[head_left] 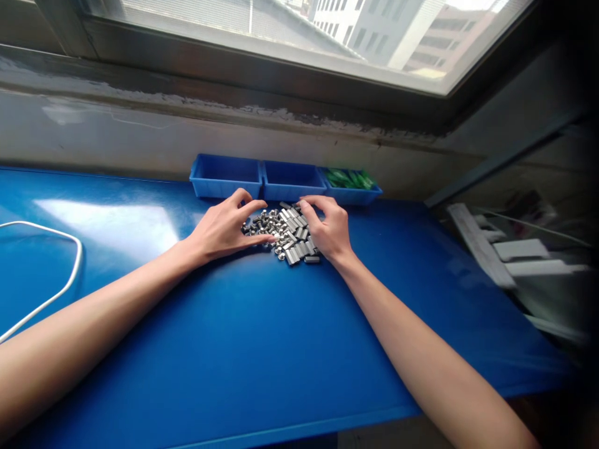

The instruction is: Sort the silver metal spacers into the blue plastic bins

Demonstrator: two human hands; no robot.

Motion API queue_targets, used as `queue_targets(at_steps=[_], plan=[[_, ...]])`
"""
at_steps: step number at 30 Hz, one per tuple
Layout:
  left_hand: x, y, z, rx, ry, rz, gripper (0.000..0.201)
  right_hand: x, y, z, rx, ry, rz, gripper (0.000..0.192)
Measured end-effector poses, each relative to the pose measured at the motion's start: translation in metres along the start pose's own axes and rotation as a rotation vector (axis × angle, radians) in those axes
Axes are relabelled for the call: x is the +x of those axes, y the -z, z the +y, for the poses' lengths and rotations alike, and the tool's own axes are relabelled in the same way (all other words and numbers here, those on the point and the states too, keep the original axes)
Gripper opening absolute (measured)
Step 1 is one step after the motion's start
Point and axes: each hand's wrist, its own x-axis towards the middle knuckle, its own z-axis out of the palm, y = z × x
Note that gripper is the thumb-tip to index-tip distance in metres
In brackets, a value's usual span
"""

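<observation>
A pile of small metal parts lies on the blue table (243, 349). On its left side are short screws or bolts (266, 219), shiny and heaped together. To the right lie longer metal hex standoffs (299, 251), some side by side. My left hand (224, 226) rests at the left edge of the pile, thumb and fingers spread apart around the screws. At the far right edge of the standoffs, my right hand (331, 229) has its thumb and index finger brought together; whatever is between the tips is too small to make out.
Behind the pile stand blue bins in a row: the left bin (227, 187), the middle bin (294, 191) and a right bin (353, 196) holding green pieces (349, 179). A white cable (77, 262) curves at the left. A window (299, 37) rises behind; white objects (519, 249) lie to the right.
</observation>
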Motion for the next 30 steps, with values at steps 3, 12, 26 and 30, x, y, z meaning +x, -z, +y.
queue_targets(at_steps=[3, 12, 26, 30], plan=[[-0.001, 0.0, -0.005, 0.048, -0.018, -0.025, 0.063, 0.0, 0.0, 0.0, -0.007, 0.025, -0.001, 0.024], [0.002, -0.002, -0.015, -0.252, -0.096, 0.083, 0.031, -0.001, 0.0, -0.003, -0.004, 0.076, -0.001, 0.026], [-0.007, 0.012, -0.014, -0.67, 0.008, 0.042, 0.026, 0.0, 0.01, -0.006, -0.108, 0.131, -0.023, 0.014], [-0.006, 0.012, -0.012, -0.822, 0.101, 0.056, 0.031, -0.002, 0.007, -0.004, -0.09, 0.15, -0.038, 0.014]])
